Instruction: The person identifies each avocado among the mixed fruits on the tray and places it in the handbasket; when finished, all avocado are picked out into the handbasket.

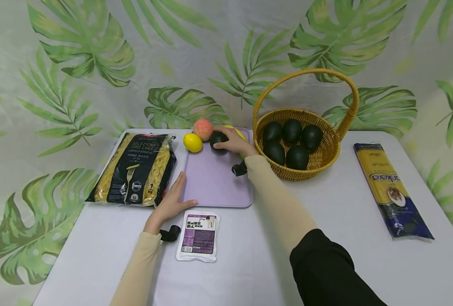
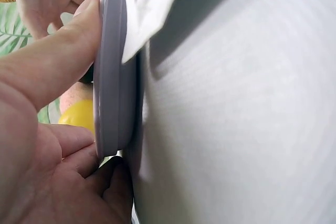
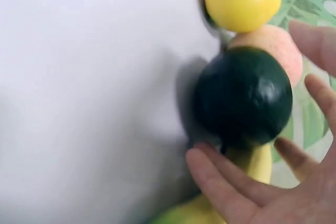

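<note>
A dark green avocado (image 1: 219,143) sits at the far part of the lilac tray (image 1: 219,182). My right hand (image 1: 234,140) is around it, with spread fingers and thumb close to its sides in the right wrist view; firm contact cannot be made out. Beside the avocado are a yellow lemon (image 1: 193,143) and a pinkish peach (image 1: 203,129). A yellow banana-like fruit (image 3: 260,163) is partly hidden by my right hand. My left hand (image 1: 173,199) rests against the tray's near left corner, thumb along the front rim and fingers along the left side.
A wicker basket (image 1: 326,159) with several avocados stands right of the tray. To the left lies a large penne bag (image 1: 132,170). A white-and-purple packet (image 1: 198,236) lies in front, and a long pasta pack (image 1: 392,191) at far right.
</note>
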{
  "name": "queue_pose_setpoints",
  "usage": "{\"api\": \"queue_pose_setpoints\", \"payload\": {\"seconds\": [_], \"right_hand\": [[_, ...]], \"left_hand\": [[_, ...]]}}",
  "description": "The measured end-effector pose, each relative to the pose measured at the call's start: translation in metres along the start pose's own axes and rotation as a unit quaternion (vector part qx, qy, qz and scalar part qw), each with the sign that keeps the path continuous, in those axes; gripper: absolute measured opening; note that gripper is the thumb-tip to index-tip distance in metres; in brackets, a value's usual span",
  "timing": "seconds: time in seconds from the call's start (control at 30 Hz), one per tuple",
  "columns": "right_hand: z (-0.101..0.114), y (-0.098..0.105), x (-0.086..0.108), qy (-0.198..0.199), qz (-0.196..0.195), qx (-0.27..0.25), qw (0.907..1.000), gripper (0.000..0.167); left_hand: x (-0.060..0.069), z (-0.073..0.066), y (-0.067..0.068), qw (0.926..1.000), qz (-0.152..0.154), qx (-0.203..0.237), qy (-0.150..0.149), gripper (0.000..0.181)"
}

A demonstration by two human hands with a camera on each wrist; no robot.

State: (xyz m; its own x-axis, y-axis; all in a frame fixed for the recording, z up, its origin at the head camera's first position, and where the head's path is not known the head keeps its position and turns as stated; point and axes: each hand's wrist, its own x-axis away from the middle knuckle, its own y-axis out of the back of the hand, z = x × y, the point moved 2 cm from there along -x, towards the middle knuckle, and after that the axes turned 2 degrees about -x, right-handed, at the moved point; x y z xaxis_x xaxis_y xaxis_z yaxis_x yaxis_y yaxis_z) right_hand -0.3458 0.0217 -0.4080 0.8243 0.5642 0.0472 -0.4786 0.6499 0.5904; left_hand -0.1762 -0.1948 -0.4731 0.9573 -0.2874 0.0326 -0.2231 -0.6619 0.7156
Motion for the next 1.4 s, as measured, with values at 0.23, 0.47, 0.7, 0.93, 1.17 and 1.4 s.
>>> {"api": "queue_pose_setpoints", "payload": {"seconds": [0.23,0.47,0.7,0.93,1.17,1.4], "right_hand": [[-0.002,-0.013,-0.007,-0.072,-0.029,-0.007,0.9969,0.06],[-0.007,-0.02,-0.006,-0.082,-0.084,-0.006,0.993,0.051],[0.003,-0.001,0.011,0.004,-0.075,-0.035,0.9966,0.049],[0.009,0.032,0.053,0.009,0.028,-0.071,0.9971,0.049],[0.005,0.068,0.111,0.04,0.055,-0.083,0.9942,0.05],[-0.017,0.11,0.168,0.01,0.013,-0.056,0.9983,0.05]], "left_hand": [[-0.001,0.002,0.0,1.0,0.003,0.003,0.003,0.097],[0.0,0.002,0.0,1.0,0.003,0.002,0.005,0.096],[0.001,-0.001,0.002,1.0,0.0,0.003,0.003,0.096],[0.001,0.0,0.001,1.0,0.003,0.001,-0.003,0.097],[0.0,-0.001,0.0,1.0,0.004,0.0,-0.005,0.097],[0.001,0.0,0.001,1.0,0.004,0.002,-0.004,0.096]]}}
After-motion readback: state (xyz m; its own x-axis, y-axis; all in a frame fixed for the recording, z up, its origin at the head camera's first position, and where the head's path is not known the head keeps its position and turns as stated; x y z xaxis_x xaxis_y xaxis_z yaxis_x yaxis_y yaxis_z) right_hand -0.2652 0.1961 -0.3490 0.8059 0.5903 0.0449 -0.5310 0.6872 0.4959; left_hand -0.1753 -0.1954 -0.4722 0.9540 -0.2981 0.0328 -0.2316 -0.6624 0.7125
